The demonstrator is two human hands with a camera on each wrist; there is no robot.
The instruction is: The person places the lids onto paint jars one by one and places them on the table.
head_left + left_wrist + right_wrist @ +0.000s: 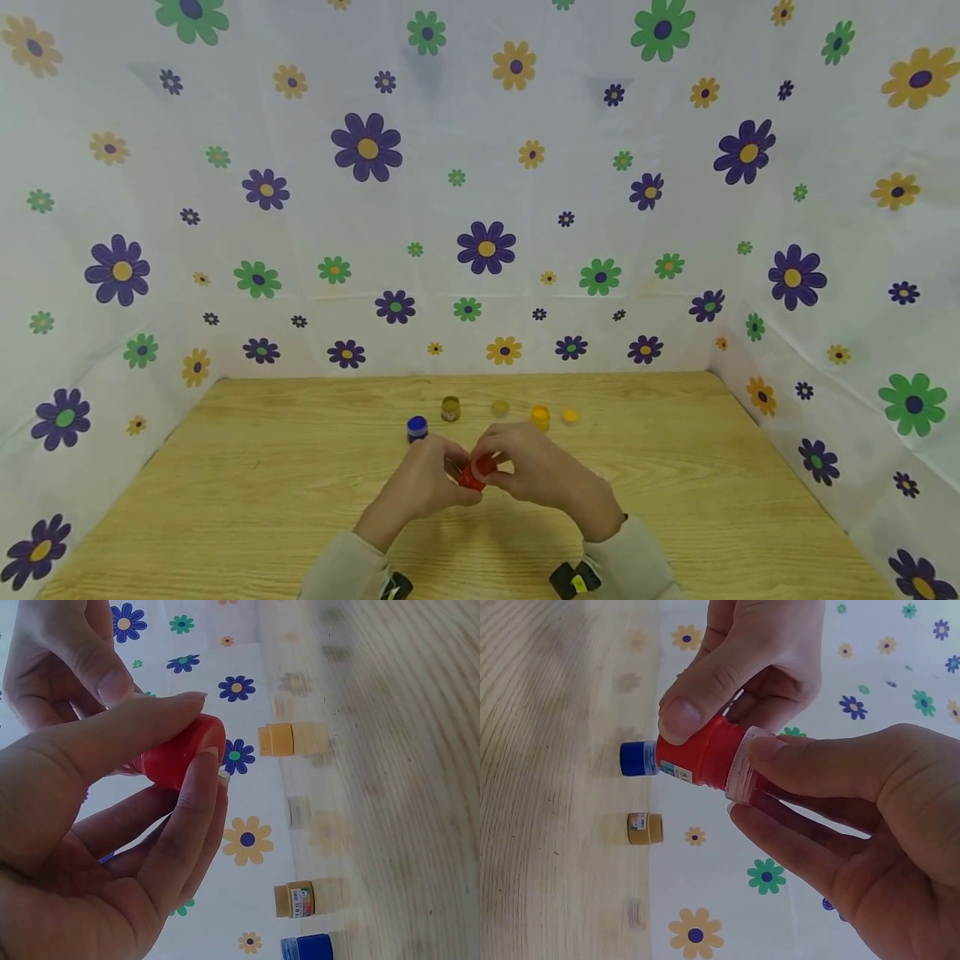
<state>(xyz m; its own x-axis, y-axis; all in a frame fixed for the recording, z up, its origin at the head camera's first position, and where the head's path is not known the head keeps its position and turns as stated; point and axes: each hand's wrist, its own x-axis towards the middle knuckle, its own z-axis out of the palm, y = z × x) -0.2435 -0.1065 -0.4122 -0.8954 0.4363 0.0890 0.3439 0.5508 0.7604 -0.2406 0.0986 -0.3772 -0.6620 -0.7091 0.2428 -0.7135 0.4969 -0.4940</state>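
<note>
Two hands, one small round red plastic jar held between them, above the one pale wood-grain table [225, 500]. Left hand [435, 477]: thumb and fingers pinching the red jar [694, 757]. Right hand [536, 467]: thumb and fingertips pinching its one clear round plastic lid [740, 776]. Three more small round jars beyond the red jar: blue [417, 428] and olive-brown [450, 408] leftward, yellow-orange [540, 417] rightward. Two loose round lids beyond it, rightward: pale olive [500, 408], yellow-orange [571, 415]. Blue jar probably lidded, small in view.
</note>
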